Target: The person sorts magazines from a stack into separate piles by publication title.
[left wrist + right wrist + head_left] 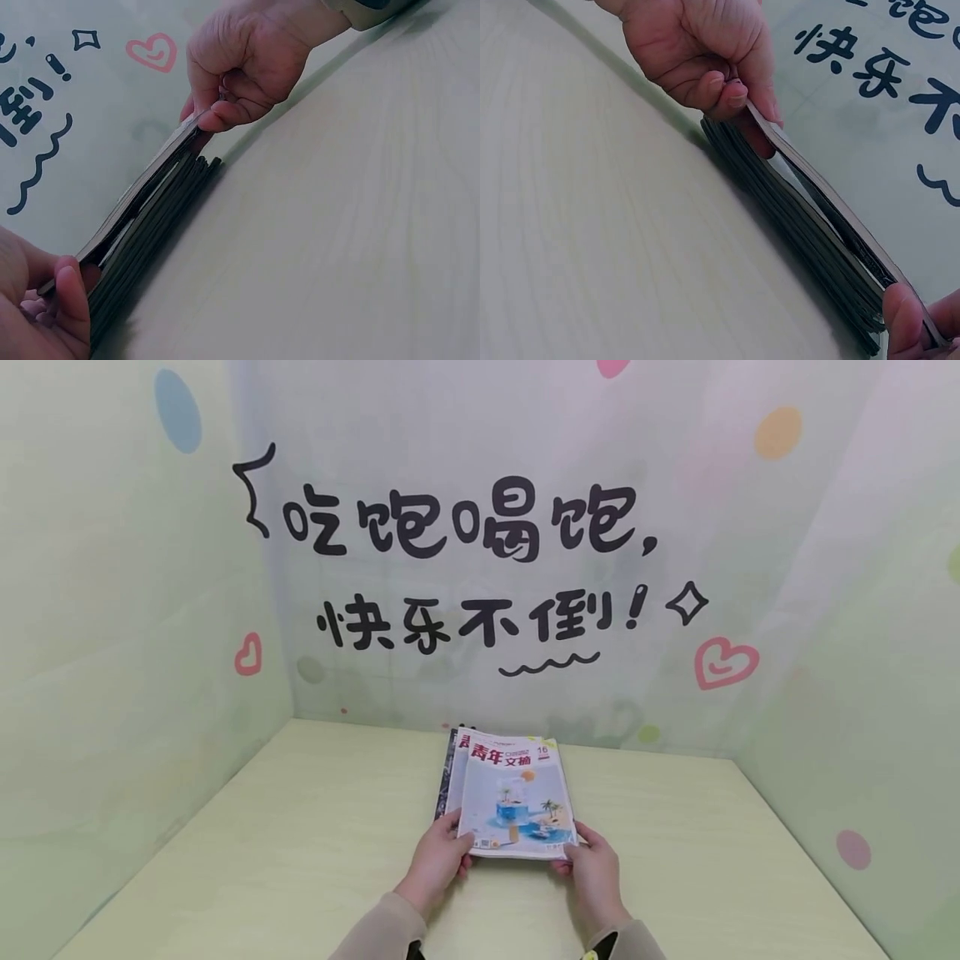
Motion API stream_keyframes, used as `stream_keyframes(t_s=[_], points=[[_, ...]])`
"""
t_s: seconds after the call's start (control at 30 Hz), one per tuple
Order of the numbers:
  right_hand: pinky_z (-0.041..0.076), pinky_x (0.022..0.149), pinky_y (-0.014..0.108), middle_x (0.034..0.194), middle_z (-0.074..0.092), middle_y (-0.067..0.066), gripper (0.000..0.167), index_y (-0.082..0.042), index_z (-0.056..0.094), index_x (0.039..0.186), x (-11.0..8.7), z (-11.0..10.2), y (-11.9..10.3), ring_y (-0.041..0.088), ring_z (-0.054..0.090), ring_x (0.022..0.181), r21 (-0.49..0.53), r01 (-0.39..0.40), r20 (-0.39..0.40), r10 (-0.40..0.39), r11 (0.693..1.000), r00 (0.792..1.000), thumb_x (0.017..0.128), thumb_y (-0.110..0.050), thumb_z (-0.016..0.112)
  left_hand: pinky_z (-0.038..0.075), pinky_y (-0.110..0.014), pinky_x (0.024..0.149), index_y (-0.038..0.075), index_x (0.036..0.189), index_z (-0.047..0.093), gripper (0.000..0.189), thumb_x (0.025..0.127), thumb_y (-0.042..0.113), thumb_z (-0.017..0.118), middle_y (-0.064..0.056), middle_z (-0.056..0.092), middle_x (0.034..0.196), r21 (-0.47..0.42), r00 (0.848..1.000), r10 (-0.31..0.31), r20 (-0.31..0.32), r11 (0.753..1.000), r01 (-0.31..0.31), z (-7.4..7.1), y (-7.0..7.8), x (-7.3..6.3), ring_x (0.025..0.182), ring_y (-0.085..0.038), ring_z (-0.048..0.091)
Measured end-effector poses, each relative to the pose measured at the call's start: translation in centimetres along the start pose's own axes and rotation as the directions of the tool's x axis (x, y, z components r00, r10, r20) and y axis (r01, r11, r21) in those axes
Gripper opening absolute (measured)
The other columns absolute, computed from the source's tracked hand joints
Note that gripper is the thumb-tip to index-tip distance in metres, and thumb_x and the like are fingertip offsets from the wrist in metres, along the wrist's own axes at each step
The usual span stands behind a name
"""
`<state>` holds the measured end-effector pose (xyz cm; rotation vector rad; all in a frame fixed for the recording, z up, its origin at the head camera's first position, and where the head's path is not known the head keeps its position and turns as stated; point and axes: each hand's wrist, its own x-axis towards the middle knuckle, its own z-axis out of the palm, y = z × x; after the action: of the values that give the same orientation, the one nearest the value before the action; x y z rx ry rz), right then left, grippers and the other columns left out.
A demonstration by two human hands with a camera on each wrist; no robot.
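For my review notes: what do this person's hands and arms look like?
The left hand and right hand are bare, with no gloves or rings showing. The left sleeve and right sleeve are beige. A black piece shows by the left cuff, a black-and-yellow piece by the right, both too cropped to identify.

The wall (450,693) reads 吃饱喝饱, and, on a second line, 快乐不倒! in black; the left wrist view catches 倒! and the right one 快乐不. The top magazine (517,802) bears 青年文摘 and the number 16; the lower magazine (456,785) shows 青 at its edge; smaller print is too tiny to read
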<state>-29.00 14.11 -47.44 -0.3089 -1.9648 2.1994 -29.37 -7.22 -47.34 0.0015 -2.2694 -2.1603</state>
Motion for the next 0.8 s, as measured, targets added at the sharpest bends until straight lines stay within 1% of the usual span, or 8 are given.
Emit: stream_keyframes(t_s=[0.1, 0.2, 0.37, 0.43, 0.5, 0.6, 0.7, 0.8], points=[[0.050, 0.051, 0.021, 0.092, 0.058, 0.019, 0.052, 0.016, 0.037, 0.137, 0.4, -0.6, -0.1, 0.012, 0.056, 0.054, 0.020, -0.012, -0.006, 0.012, 1.000, 1.000, 0.087, 0.012, 0.048, 0.043, -0.024, 0.046, -0.008, 0.145, 0.032, 0.056, 0.094, 0.004, 0.052, -0.011, 0.061, 0.086, 0.010, 1.000, -0.006, 0.013, 1.000, 0.006, 0.6, 0.2, 0.2, 0.057, -0.013, 0.048], [0.050, 0.052, 0.021, 0.096, 0.057, 0.021, 0.052, 0.016, 0.036, 0.138, 0.8, -1.4, -0.3, 0.012, 0.056, 0.055, 0.036, -0.025, -0.020, 0.026, 0.999, 0.999, 0.087, 0.012, 0.047, 0.044, -0.024, 0.048, -0.008, 0.145, 0.030, 0.057, 0.094, 0.005, 0.053, -0.011, 0.062, 0.087, 0.016, 0.999, -0.012, 0.034, 1.000, 0.011, 1.3, 0.5, 0.5, 0.057, -0.013, 0.048], [0.050, 0.052, 0.020, 0.118, 0.051, 0.034, 0.053, 0.014, 0.035, 0.140, 1.5, -3.3, -0.7, 0.010, 0.055, 0.056, 0.061, -0.046, -0.036, 0.049, 0.997, 0.998, 0.089, 0.012, 0.046, 0.046, -0.024, 0.054, -0.008, 0.146, 0.029, 0.058, 0.094, 0.004, 0.052, -0.011, 0.062, 0.095, 0.006, 0.996, -0.027, 0.080, 1.000, 0.027, 2.9, 1.1, 0.9, 0.062, -0.014, 0.051], [0.050, 0.053, 0.020, 0.124, 0.049, 0.035, 0.053, 0.013, 0.034, 0.141, 1.8, -4.2, -0.7, 0.010, 0.055, 0.057, 0.076, -0.057, -0.034, 0.060, 0.995, 0.998, 0.090, 0.012, 0.045, 0.046, -0.024, 0.055, -0.008, 0.145, 0.031, 0.059, 0.091, 0.001, 0.052, -0.011, 0.062, 0.099, 0.002, 0.995, -0.028, 0.091, 1.000, 0.028, 3.7, 1.4, 1.0, 0.063, -0.014, 0.052], [0.050, 0.053, 0.020, 0.120, 0.053, 0.032, 0.053, 0.013, 0.033, 0.142, 2.2, -5.1, -0.8, 0.010, 0.055, 0.056, 0.084, -0.064, -0.030, 0.067, 0.994, 0.997, 0.090, 0.011, 0.045, 0.047, -0.024, 0.056, -0.007, 0.145, 0.033, 0.060, 0.088, -0.003, 0.051, -0.011, 0.062, 0.103, -0.002, 0.995, -0.028, 0.101, 1.000, 0.029, 4.5, 1.7, 1.1, 0.065, -0.014, 0.052], [0.050, 0.052, 0.020, 0.106, 0.062, 0.022, 0.053, 0.012, 0.033, 0.142, 2.9, -6.6, -0.9, 0.010, 0.055, 0.055, 0.096, -0.076, -0.024, 0.078, 0.993, 0.997, 0.091, 0.011, 0.045, 0.048, -0.025, 0.058, -0.007, 0.144, 0.035, 0.062, 0.084, -0.005, 0.051, -0.012, 0.061, 0.105, -0.006, 0.993, -0.024, 0.114, 1.000, 0.025, 5.8, 2.2, 1.1, 0.066, -0.015, 0.053], [0.050, 0.052, 0.020, 0.093, 0.065, 0.010, 0.054, 0.011, 0.032, 0.143, 3.6, -8.0, -1.1, 0.009, 0.056, 0.055, 0.103, -0.078, -0.021, 0.080, 0.992, 0.997, 0.091, 0.011, 0.046, 0.049, -0.025, 0.058, -0.008, 0.141, 0.040, 0.057, 0.085, -0.005, 0.053, -0.012, 0.060, 0.099, -0.005, 0.993, -0.010, 0.120, 1.000, 0.011, 7.1, 2.6, 1.1, 0.066, -0.015, 0.054], [0.051, 0.053, 0.019, 0.089, 0.065, 0.006, 0.055, 0.010, 0.031, 0.144, 4.2, -9.3, -1.4, 0.009, 0.057, 0.056, 0.104, -0.078, -0.021, 0.080, 0.992, 0.997, 0.091, 0.011, 0.045, 0.050, -0.025, 0.059, -0.009, 0.137, 0.045, 0.051, 0.088, -0.003, 0.055, -0.011, 0.059, 0.094, -0.006, 0.992, 0.010, 0.128, 1.000, -0.009, 8.3, 2.8, 1.1, 0.065, -0.014, 0.054]])
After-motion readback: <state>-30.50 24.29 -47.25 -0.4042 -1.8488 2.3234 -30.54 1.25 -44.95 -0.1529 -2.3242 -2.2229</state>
